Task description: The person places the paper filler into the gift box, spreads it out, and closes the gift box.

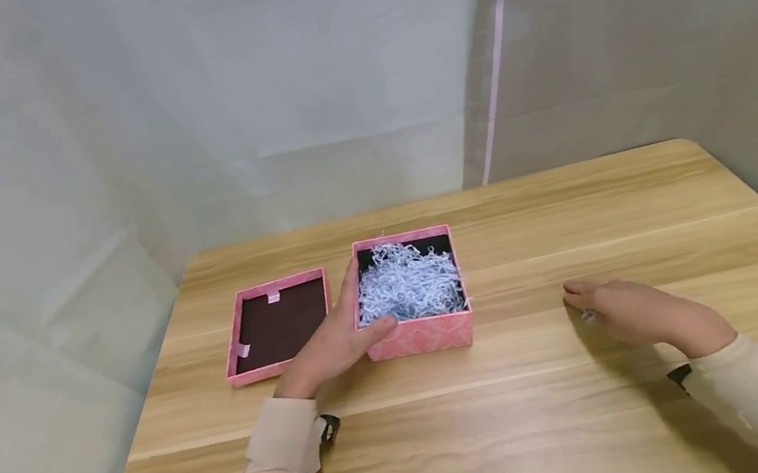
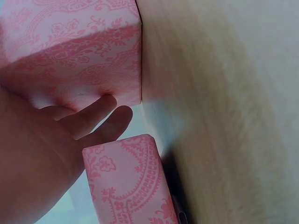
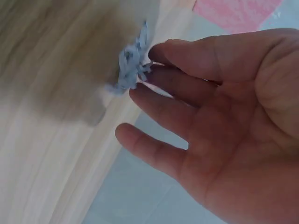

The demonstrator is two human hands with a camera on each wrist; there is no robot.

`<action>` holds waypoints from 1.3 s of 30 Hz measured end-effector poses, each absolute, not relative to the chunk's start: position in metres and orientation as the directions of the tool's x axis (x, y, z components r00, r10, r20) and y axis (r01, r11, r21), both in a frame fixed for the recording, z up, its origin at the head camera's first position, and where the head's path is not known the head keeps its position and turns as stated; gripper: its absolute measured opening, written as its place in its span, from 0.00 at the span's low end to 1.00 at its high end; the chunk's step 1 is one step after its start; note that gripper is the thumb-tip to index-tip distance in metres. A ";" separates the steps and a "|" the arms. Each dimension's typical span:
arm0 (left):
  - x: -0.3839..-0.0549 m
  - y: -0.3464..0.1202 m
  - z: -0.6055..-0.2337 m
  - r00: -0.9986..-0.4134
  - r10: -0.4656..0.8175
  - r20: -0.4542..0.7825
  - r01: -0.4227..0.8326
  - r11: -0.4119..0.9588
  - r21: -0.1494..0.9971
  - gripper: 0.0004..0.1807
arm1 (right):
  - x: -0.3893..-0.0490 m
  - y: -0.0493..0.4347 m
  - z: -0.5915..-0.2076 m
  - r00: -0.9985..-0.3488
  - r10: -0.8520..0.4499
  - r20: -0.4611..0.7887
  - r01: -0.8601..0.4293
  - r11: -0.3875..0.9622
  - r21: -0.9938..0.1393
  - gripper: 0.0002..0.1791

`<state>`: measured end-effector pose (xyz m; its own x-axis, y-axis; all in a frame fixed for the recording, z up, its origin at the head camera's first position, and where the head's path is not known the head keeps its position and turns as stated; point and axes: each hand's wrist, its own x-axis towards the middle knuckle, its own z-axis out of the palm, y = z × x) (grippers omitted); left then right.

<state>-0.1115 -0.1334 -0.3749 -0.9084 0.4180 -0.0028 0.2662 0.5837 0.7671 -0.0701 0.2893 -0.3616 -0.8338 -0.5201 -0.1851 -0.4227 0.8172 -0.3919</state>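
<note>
A pink patterned gift box (image 1: 420, 337) stands lidless on the table, filled with pale blue shredded paper (image 1: 406, 282). My left hand (image 1: 337, 341) holds its near left corner, thumb across the front rim and fingers along the left side. From the left wrist, fingertips (image 2: 110, 101) press against the patterned wall. To the right of the box, low over the wood, my right hand (image 1: 632, 312) pinches a small tuft of shredded paper (image 3: 133, 63) between thumb and fingertips. The little finger (image 3: 140, 142) stretches away from the tuft.
The box lid (image 1: 281, 326) lies upside down left of the box, dark inside with pink ribbon tabs; my left wrist passes close to its near right corner. A wood-grain table (image 1: 520, 431) carries everything. Pale curtains (image 1: 323, 94) hang behind its far edge.
</note>
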 end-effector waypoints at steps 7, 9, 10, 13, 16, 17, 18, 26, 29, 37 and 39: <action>-0.112 -0.134 -0.375 -0.903 0.429 -0.001 0.275 0.582 0.765 0.61 | -0.070 0.301 -0.365 -0.863 -0.495 -0.103 -0.428 0.824 -0.373 0.27; -0.112 -0.135 -0.374 -0.904 0.427 -0.012 0.269 0.589 0.762 0.62 | -0.067 0.303 -0.367 -0.859 -0.498 -0.118 -0.424 0.822 -0.380 0.27; -0.112 -0.134 -0.374 -0.904 0.427 -0.016 0.265 0.590 0.763 0.62 | -0.065 0.304 -0.368 -0.856 -0.500 -0.129 -0.421 0.820 -0.387 0.27; -0.112 -0.134 -0.374 -0.905 0.425 -0.025 0.259 0.597 0.760 0.62 | -0.058 0.307 -0.370 -0.847 -0.519 -0.120 -0.435 0.804 -0.405 0.27; -0.113 -0.134 -0.373 -0.906 0.422 -0.028 0.256 0.601 0.757 0.62 | -0.052 0.312 -0.368 -0.856 -0.510 -0.083 -0.429 0.790 -0.437 0.26; -0.113 -0.135 -0.373 -0.907 0.420 -0.030 0.255 0.604 0.755 0.62 | -0.051 0.315 -0.367 -0.865 -0.497 -0.071 -0.417 0.790 -0.450 0.26; -0.113 -0.135 -0.373 -0.906 0.422 -0.030 0.255 0.602 0.757 0.62 | -0.050 0.318 -0.366 -0.873 -0.483 -0.064 -0.403 0.791 -0.460 0.25; -0.115 -0.136 -0.377 -0.908 0.419 -0.023 0.255 0.595 0.762 0.62 | -0.044 0.335 -0.371 -0.941 -0.338 0.002 -0.295 0.817 -0.496 0.22; -0.114 -0.137 -0.375 -0.907 0.419 -0.032 0.249 0.597 0.762 0.62 | -0.046 0.334 -0.377 -0.946 -0.325 -0.006 -0.275 0.809 -0.519 0.22; -0.114 -0.136 -0.375 -0.909 0.415 -0.037 0.243 0.602 0.760 0.63 | -0.066 0.318 -0.377 -0.902 -0.431 -0.030 -0.352 0.774 -0.526 0.25; -0.114 -0.135 -0.375 -0.909 0.416 -0.041 0.240 0.600 0.763 0.62 | -0.068 0.319 -0.377 -0.895 -0.446 -0.024 -0.371 0.773 -0.515 0.24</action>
<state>-0.1139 -0.1353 -0.3749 -0.9086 0.4157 -0.0411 0.2398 0.5997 0.7634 -0.0678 0.3192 -0.3768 -0.8946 -0.4461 -0.0242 -0.3714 0.7727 -0.5147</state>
